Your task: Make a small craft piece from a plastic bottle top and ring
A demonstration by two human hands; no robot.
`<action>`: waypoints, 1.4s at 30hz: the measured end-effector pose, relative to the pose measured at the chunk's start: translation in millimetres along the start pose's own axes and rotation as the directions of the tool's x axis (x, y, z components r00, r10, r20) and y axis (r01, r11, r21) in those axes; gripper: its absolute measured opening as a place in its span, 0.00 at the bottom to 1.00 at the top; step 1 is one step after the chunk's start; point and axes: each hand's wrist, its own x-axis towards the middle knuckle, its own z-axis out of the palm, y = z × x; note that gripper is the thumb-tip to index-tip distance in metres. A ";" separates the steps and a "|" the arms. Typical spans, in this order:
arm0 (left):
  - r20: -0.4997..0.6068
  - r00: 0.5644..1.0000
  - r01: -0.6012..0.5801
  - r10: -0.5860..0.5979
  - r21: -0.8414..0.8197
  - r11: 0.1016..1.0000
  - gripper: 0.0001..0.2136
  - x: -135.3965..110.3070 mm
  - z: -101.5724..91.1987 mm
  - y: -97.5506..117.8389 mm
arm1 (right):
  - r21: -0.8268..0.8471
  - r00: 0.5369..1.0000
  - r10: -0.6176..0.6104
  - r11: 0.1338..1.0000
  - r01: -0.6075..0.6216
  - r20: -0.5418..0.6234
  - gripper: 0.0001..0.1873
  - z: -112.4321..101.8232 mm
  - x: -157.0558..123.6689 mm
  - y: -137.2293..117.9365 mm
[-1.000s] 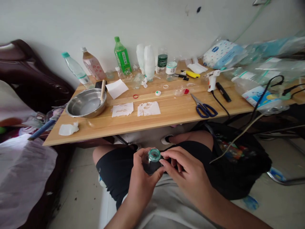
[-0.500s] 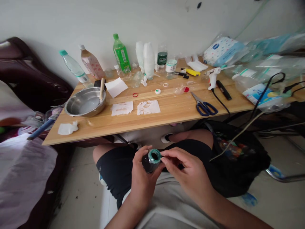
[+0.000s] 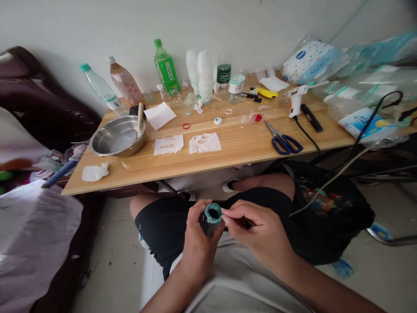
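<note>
Above my lap, my left hand point(image 3: 199, 237) is wrapped round a clear plastic bottle point(image 3: 206, 225), its uncapped mouth tilted up toward me. A teal ring point(image 3: 213, 219) circles the bottle's neck. My right hand point(image 3: 256, 224) pinches with thumb and forefinger against the right side of the neck. Whatever lies between those fingertips is too small to make out. The bottle's lower part is hidden by my left hand.
On the wooden table point(image 3: 137, 171) are a steel bowl point(image 3: 110, 135) with a brush point(image 3: 140, 119), torn paper pieces point(image 3: 168, 144), blue-handled scissors point(image 3: 285, 142), a glue gun point(image 3: 296, 102) and a yellow cutter point(image 3: 266, 92). Bottles line the wall, including a green bottle point(image 3: 166, 65). A black bag point(image 3: 339, 217) lies at my right.
The view has shifted slightly. Both hands stay at the bottle, my left hand round it and my right fingers pinched at its neck.
</note>
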 end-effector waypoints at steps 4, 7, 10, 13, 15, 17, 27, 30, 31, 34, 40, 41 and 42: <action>0.058 0.997 0.055 -0.054 -0.030 0.998 0.21 0.0 -3.5 6.1 | -0.018 0.999 -0.014 1.000 0.014 0.030 0.07 -2.5 1.2 -3.3; 0.053 0.997 0.053 -0.051 -0.047 0.997 0.21 -1.0 -3.0 9.2 | -0.024 1.000 -0.015 1.000 0.016 0.025 0.08 -2.0 -0.1 -4.0; 0.049 0.999 0.016 -0.012 -0.070 0.997 0.23 -4.4 -0.5 9.2 | -0.013 1.000 0.010 1.000 -0.010 0.020 0.08 -1.4 -1.9 -3.6; 0.070 0.997 0.001 0.005 -0.089 0.996 0.25 -6.6 0.9 7.7 | 0.014 0.997 0.062 0.998 -0.062 0.035 0.08 -1.5 -2.7 -2.5; 0.098 0.995 -0.007 0.017 -0.098 0.995 0.25 -5.9 0.1 7.1 | 0.033 0.995 0.091 0.995 -0.093 0.040 0.08 -1.4 -2.8 -1.7; 0.125 0.991 -0.025 0.038 -0.100 0.995 0.25 -4.2 -1.8 6.9 | 0.042 0.993 0.115 0.992 -0.116 0.038 0.08 -0.9 -3.1 -1.1; 0.134 0.991 0.020 0.003 -0.168 0.986 0.27 -4.3 1.6 10.2 | 0.003 0.987 0.158 0.987 -0.158 -0.039 0.08 5.1 -7.9 3.1; 0.088 0.994 0.082 -0.061 -0.250 0.965 0.24 0.4 3.5 17.0 | 0.047 0.981 0.188 0.981 -0.190 0.054 0.03 -2.3 -8.5 2.1; 0.082 0.993 0.101 -0.082 -0.267 0.958 0.23 2.1 3.1 18.9 | 0.063 0.976 0.197 0.977 -0.203 0.091 0.05 -5.7 -9.1 1.8; 0.086 0.987 0.155 -0.136 -0.270 0.950 0.23 5.3 0.5 20.7 | 0.030 0.978 0.187 0.981 -0.190 0.091 0.12 -13.4 -12.1 2.2; 0.008 0.992 0.123 -0.124 -0.236 0.964 0.23 0.0 5.0 13.4 | -0.110 0.993 0.087 0.991 -0.077 0.084 0.13 -6.3 -12.8 1.7; -0.022 0.992 0.114 -0.121 -0.207 0.972 0.24 -1.7 6.5 11.9 | -0.114 0.992 0.082 0.991 -0.071 0.092 0.12 -4.4 -11.7 0.9; -0.050 0.991 0.112 -0.121 -0.168 0.979 0.24 -3.3 7.8 10.5 | -0.115 0.992 0.079 0.991 -0.068 0.097 0.12 -3.1 -10.6 0.3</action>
